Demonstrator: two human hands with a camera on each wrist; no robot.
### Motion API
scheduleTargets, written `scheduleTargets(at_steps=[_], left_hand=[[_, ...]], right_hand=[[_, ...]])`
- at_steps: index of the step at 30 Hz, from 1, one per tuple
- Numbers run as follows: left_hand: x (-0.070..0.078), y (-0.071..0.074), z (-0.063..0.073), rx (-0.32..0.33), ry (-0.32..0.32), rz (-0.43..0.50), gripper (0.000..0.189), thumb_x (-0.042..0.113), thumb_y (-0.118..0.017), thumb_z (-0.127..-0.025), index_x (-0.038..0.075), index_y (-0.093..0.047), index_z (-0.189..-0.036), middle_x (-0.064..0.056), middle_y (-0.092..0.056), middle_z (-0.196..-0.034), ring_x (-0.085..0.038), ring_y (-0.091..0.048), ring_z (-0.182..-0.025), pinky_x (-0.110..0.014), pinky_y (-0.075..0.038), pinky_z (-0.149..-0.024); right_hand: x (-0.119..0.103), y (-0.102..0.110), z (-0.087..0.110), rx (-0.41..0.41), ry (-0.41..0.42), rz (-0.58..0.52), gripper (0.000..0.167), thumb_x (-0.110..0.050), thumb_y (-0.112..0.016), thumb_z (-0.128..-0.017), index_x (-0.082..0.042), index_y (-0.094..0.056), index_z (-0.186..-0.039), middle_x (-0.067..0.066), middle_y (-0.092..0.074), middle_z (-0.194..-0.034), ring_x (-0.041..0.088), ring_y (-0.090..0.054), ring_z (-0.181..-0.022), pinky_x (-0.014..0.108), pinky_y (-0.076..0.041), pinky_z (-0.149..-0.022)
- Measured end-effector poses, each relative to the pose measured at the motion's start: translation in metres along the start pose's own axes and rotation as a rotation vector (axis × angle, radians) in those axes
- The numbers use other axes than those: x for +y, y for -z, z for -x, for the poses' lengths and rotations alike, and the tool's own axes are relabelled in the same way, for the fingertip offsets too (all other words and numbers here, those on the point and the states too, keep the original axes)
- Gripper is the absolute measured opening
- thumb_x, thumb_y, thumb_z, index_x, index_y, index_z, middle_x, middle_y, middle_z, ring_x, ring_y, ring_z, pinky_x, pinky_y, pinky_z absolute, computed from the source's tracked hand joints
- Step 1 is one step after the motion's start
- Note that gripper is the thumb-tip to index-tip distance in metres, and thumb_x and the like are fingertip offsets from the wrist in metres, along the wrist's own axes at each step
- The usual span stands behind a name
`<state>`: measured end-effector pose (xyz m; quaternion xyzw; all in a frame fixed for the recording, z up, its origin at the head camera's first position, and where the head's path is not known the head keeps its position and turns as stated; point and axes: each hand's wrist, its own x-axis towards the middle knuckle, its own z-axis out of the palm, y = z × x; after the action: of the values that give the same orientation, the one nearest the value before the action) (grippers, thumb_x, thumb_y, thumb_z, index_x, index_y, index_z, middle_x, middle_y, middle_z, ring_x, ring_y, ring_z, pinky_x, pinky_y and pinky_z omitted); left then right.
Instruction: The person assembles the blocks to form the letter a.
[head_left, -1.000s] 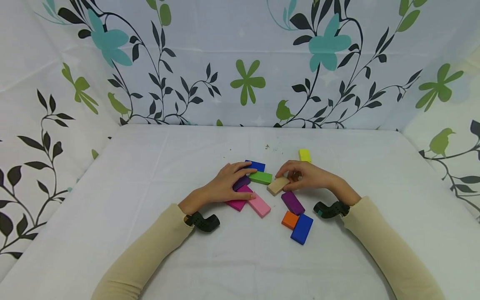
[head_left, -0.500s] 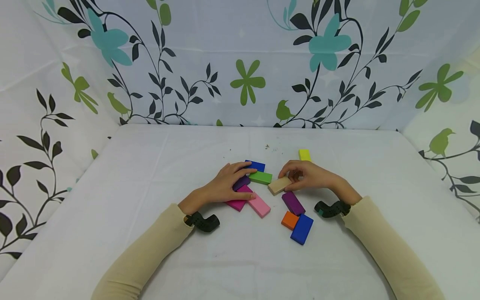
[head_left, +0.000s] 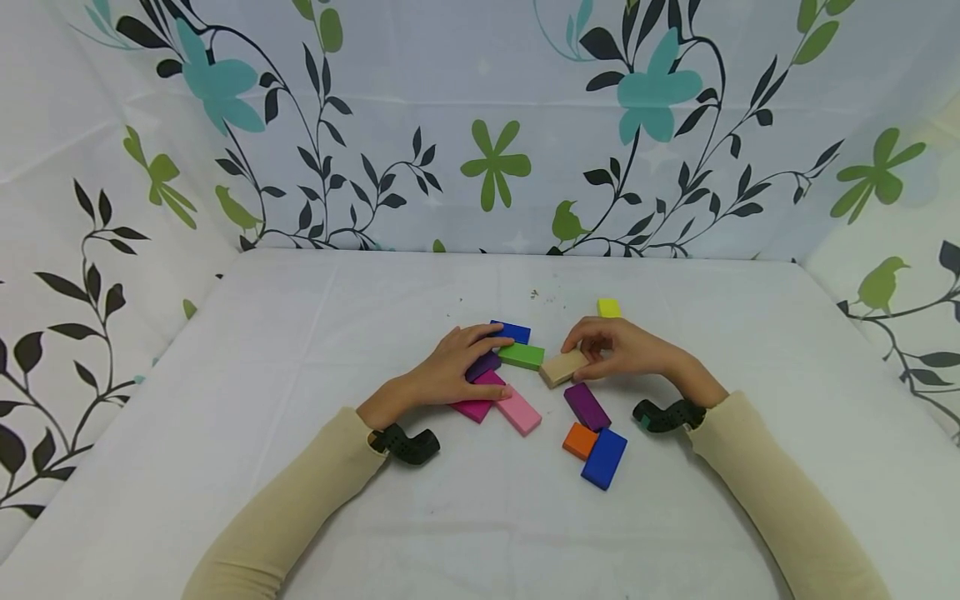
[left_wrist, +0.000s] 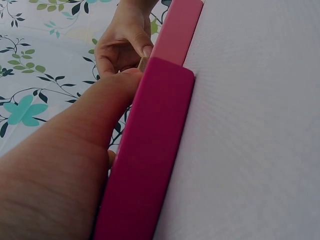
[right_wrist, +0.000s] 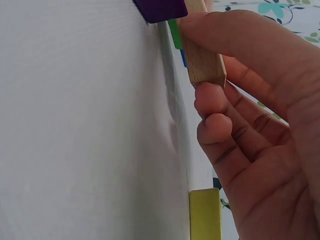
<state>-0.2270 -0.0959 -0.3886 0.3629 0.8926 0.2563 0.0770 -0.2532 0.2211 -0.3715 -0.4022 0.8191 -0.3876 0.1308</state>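
My left hand [head_left: 450, 368] lies spread over a cluster of blocks. Its fingers reach the far blue block [head_left: 517, 332] and the green block [head_left: 525, 356], and its thumb touches the pink block [head_left: 519, 411]. Under the palm a dark purple block [head_left: 483, 365] is partly covered, with a magenta block [head_left: 472, 409] beside the thumb. My right hand [head_left: 622, 348] pinches a plain wooden block [head_left: 561, 368] between thumb and fingers; the right wrist view shows the wooden block [right_wrist: 202, 55] up close. The wooden block is just right of the green one.
Below the right hand lie a purple block [head_left: 587, 406], an orange block [head_left: 580, 440] and a near blue block [head_left: 604, 459]. A yellow block [head_left: 609, 308] sits behind that hand. White cloth covers the table [head_left: 375, 517], backed by a patterned curtain [head_left: 420, 75].
My right hand has shifted slightly to the right, drawing the wooden block with it and turning it a little. The left hand and other blocks stay practically still.
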Motion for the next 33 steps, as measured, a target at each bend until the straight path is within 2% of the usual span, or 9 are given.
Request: scheduleTargets(at_steps=[11,15,19,27,33], left_hand=[[0.0,0.0,0.0,0.0,-0.003,-0.007,0.076,0.047,-0.069,-0.086,0.02,-0.039,-0.15,-0.008,-0.022,-0.16,-0.026,-0.016,-0.148,-0.052,-0.001,-0.119],[0.0,0.0,0.0,0.003,-0.008,-0.009,0.076,0.048,-0.069,-0.086,0.02,-0.039,-0.149,-0.008,-0.023,-0.16,-0.026,-0.017,-0.148,-0.053,-0.001,-0.119],[-0.001,0.0,0.001,0.005,-0.007,-0.007,0.076,0.048,-0.069,-0.086,0.019,-0.039,-0.149,-0.008,-0.023,-0.159,-0.026,-0.017,-0.148,-0.053,-0.001,-0.119],[-0.002,-0.001,0.0,0.002,-0.005,-0.005,0.075,0.047,-0.069,-0.086,0.019,-0.039,-0.15,-0.008,-0.023,-0.16,-0.026,-0.017,-0.148,-0.052,-0.001,-0.119],[-0.003,-0.001,0.0,0.002,-0.009,-0.004,0.075,0.047,-0.069,-0.086,0.02,-0.039,-0.15,-0.008,-0.023,-0.16,-0.026,-0.017,-0.148,-0.052,-0.001,-0.119]], right_hand=[[0.003,0.006,0.005,0.047,-0.039,-0.034,0.033,-0.005,-0.079,-0.081,-0.004,-0.066,-0.111,0.008,-0.057,-0.098,0.019,-0.054,-0.08,0.021,-0.048,-0.069],[0.005,0.007,0.006,0.081,-0.023,-0.026,0.033,-0.004,-0.078,-0.081,-0.003,-0.066,-0.111,0.008,-0.057,-0.097,0.017,-0.054,-0.078,0.02,-0.049,-0.067],[0.009,0.008,0.006,0.126,-0.016,-0.009,0.033,-0.003,-0.078,-0.08,-0.003,-0.065,-0.111,0.008,-0.056,-0.093,0.017,-0.055,-0.078,0.021,-0.048,-0.065],[0.01,0.009,0.008,0.236,-0.061,-0.002,0.034,0.0,-0.078,-0.08,-0.001,-0.065,-0.111,0.01,-0.054,-0.095,0.022,-0.054,-0.078,0.02,-0.045,-0.063],[-0.006,0.01,0.009,0.33,-0.074,0.065,0.033,0.007,-0.075,-0.079,0.007,-0.063,-0.11,0.016,-0.056,-0.101,0.024,-0.054,-0.077,0.018,-0.045,-0.065]])
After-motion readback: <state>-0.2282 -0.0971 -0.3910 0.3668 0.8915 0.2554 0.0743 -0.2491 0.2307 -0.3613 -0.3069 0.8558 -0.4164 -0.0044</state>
